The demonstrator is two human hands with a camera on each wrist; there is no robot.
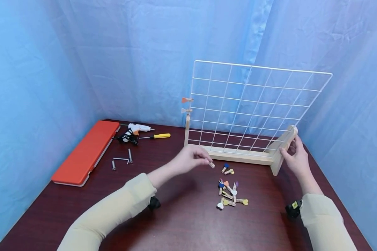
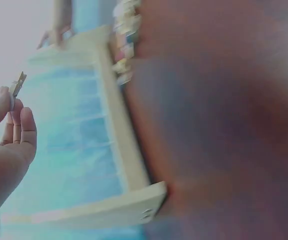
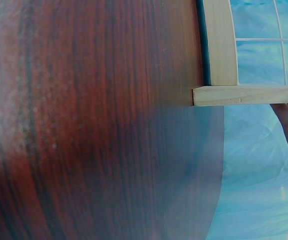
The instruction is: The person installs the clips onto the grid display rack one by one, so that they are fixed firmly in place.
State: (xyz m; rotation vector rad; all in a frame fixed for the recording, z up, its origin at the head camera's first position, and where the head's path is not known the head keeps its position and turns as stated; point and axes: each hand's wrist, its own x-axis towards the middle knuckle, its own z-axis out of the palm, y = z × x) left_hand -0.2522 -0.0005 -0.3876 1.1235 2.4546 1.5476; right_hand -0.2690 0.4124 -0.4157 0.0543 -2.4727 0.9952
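My left hand (image 1: 190, 160) pinches a small wooden clothespin (image 1: 212, 165) between thumb and fingertips, in front of the wire grid. In the left wrist view the clothespin (image 2: 17, 86) points up from the fingertips. A white wire grid (image 1: 251, 101) leans back in a wooden stand (image 1: 238, 156). With thumb and fingers my right hand (image 1: 296, 157) grips the stand's right side piece (image 1: 280, 153). Two heart clothespins, one orange (image 1: 184, 100) and one pale (image 1: 184, 111), are clipped on the grid's left edge. Several heart clothespins (image 1: 228, 195) lie loosely heaped on the table.
A blue-headed clothespin (image 1: 226, 166) and a yellow one (image 1: 231, 171) lie close to the stand. At the left are a red case (image 1: 88, 153), a white glue gun (image 1: 139, 128), a yellow screwdriver (image 1: 161, 136), bolts (image 1: 130, 156) and a hex key (image 1: 122, 159). Blue curtains surround the table.
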